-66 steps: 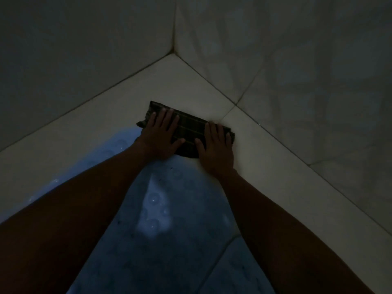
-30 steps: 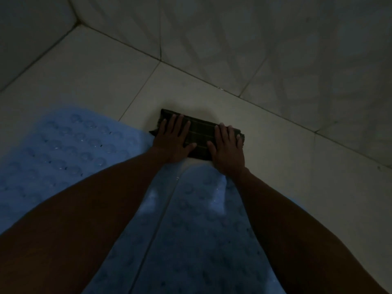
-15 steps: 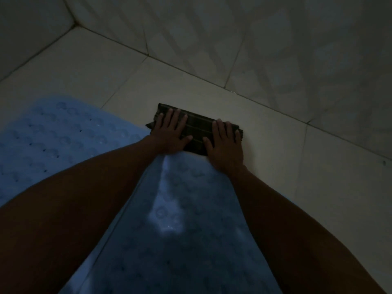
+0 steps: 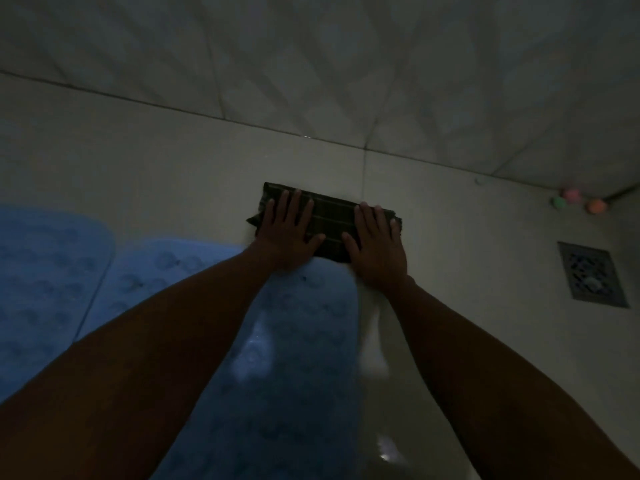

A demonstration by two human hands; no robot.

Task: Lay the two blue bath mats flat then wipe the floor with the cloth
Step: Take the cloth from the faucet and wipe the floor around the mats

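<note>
A dark plaid cloth point(image 4: 330, 221), folded into a strip, lies on the pale tiled floor point(image 4: 173, 174) just past the mats. My left hand point(image 4: 287, 233) presses flat on its left half and my right hand point(image 4: 375, 247) presses flat on its right half, fingers spread. Two blue bath mats lie flat side by side: one mat point(image 4: 45, 271) at the far left, the other mat point(image 4: 294, 341) under my forearms, with round suction bumps showing. My arms hide much of the nearer mat.
The tiled wall point(image 4: 311, 64) meets the floor close beyond the cloth. A square metal floor drain point(image 4: 592, 273) sits at the right. Three small coloured balls point(image 4: 576, 200) rest in the right corner. The room is dim.
Both hands have slid the cloth to the right along the wall, away from the left corner. The drain and the coloured balls have come into view at the right.
</note>
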